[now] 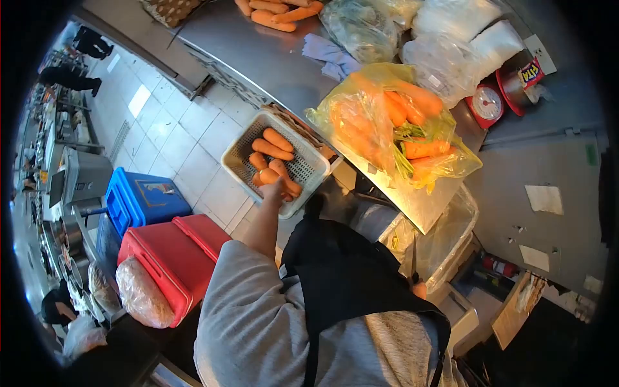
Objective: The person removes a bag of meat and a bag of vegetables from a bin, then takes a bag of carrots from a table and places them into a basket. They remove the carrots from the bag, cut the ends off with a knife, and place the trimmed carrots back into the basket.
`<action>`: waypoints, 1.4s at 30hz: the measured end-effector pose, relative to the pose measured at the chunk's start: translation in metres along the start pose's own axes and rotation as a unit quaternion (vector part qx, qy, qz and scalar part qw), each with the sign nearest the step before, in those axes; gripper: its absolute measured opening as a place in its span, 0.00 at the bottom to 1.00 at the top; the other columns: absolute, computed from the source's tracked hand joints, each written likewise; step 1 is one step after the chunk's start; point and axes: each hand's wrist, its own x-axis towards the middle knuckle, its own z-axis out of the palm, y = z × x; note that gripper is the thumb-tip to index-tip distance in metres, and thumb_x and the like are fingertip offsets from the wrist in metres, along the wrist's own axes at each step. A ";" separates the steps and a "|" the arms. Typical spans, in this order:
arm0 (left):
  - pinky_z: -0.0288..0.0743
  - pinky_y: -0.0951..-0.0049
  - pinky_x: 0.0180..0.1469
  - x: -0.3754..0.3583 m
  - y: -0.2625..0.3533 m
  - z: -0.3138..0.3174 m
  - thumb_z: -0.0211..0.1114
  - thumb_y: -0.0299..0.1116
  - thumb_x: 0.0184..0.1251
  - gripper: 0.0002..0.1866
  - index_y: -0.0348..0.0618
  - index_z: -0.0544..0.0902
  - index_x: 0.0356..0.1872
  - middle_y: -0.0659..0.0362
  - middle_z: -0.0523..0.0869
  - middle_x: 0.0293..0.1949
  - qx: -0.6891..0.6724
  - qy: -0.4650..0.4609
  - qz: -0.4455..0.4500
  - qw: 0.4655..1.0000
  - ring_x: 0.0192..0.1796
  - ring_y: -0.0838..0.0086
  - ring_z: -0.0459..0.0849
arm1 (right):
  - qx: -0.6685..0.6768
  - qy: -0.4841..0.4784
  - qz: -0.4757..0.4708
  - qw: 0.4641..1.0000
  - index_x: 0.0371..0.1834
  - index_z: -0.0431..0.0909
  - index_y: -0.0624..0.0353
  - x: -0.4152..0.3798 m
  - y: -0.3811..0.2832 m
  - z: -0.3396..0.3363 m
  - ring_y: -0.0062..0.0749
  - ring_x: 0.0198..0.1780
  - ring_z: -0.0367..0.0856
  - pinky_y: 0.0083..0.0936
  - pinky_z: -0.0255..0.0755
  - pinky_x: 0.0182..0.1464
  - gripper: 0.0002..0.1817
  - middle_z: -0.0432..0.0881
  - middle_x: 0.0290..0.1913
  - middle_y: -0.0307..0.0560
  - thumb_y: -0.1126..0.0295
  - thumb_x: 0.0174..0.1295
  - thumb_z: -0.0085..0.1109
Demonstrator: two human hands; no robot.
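Observation:
My left hand reaches down into a grey plastic crate, its fingers closed around a carrot. Several other peeled-looking carrots lie on the crate's slotted bottom. Low on the right, mostly hidden by the black apron, my right hand grips a knife with the blade pointing away from me. Beside it is a bin lined with clear plastic, with yellowish scraps inside. Above, a yellow translucent bag of carrots with green tops lies open on the steel table.
More carrots lie at the table's far end, near a purple cloth and plastic bags. A red dial scale stands at the right. Red and blue coolers stand on the left. People are in the distance.

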 end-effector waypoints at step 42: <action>0.74 0.57 0.45 -0.272 0.207 0.151 0.72 0.33 0.36 0.27 0.44 0.76 0.45 0.46 0.79 0.39 0.423 -0.268 0.810 0.307 0.42 0.49 0.79 | 0.254 0.182 0.097 0.945 0.35 0.69 0.65 -0.007 0.073 0.089 0.36 0.11 0.72 0.32 0.68 0.15 0.18 0.73 0.15 0.49 0.58 0.60 0.58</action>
